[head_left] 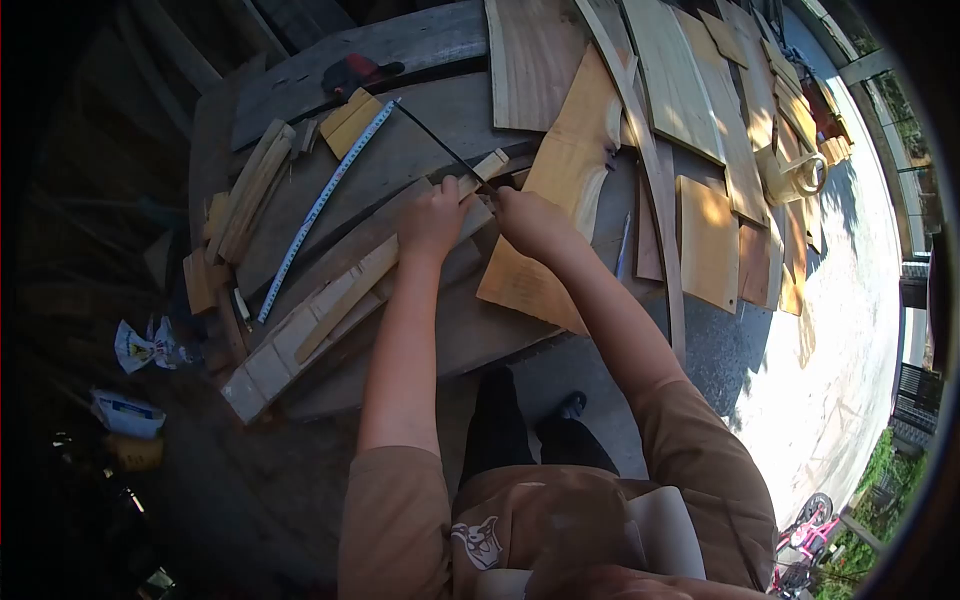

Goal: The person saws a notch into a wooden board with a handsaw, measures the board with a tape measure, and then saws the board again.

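Note:
My left hand [432,218] is closed on a narrow wooden strip [350,300], pressing it down on a thicker beam [258,378]. The strip's far end sticks out beyond my fingers. In my right fist [538,218] is the handle end of a long, thin, dark saw [440,140], its blade seen nearly edge-on. The blade slants away to the upper left and crosses near the strip's far end, close beside my left fingers. A wide orange-brown board [560,160] lies under and beyond my right hand.
A white measuring tape [325,210] lies curved across the workbench [420,145]. Short wood pieces [250,195] are stacked at the left, near a dark red-and-black cap [358,74]. Several flat boards [675,80] cover the right side, with a beige jug [790,178] on them.

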`<state>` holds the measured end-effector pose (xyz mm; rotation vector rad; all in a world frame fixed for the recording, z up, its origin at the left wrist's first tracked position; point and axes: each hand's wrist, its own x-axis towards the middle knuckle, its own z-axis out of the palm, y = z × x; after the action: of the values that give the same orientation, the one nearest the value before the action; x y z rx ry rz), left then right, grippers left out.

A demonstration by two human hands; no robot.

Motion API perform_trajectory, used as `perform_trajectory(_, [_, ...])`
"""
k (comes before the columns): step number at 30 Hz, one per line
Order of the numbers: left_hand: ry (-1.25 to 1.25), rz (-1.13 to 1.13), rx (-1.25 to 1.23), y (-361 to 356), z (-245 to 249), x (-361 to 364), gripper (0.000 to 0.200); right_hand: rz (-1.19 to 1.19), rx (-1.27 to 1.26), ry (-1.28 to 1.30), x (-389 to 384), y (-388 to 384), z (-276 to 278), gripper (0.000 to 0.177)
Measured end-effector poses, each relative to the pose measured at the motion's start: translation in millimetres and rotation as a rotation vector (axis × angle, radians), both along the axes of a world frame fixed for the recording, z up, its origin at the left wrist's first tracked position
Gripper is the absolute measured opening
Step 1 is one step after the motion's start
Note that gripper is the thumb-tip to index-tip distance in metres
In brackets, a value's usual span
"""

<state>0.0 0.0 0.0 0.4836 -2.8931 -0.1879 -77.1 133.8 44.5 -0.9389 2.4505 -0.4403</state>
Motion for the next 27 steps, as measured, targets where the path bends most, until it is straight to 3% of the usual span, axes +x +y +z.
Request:
perform_trajectory(3, [0.132,-0.012,-0.005,13,-8,-12,0.031,-0.036,0.153,-0.021,17,61,33,0.022])
perform_trajectory(6, [0.094,-0.021,-0.039,8,-10,-11,0.031,-0.071,0.273,-0.061,32,85,43,0.023])
perform_trajectory(13, [0.022,0.016,-0.032,-5,0,-5,0.035,0.075,0.034,0.013,-13,-18,6,0.022])
perform_trajectory(16, [0.028,0.01,-0.024,-9,-1,-7,0.035,0.013,-0.041,-0.033,-9,-14,2,0.021])
perform_trajectory(23, [-0.022,0.014,0.062,-9,3,-8,0.035,-0.043,0.232,-0.084,38,88,42,0.02])
perform_trajectory(27, [-0.023,0.02,0.064,-10,4,-7,0.035,0.02,0.037,0.001,9,34,16,0.018])
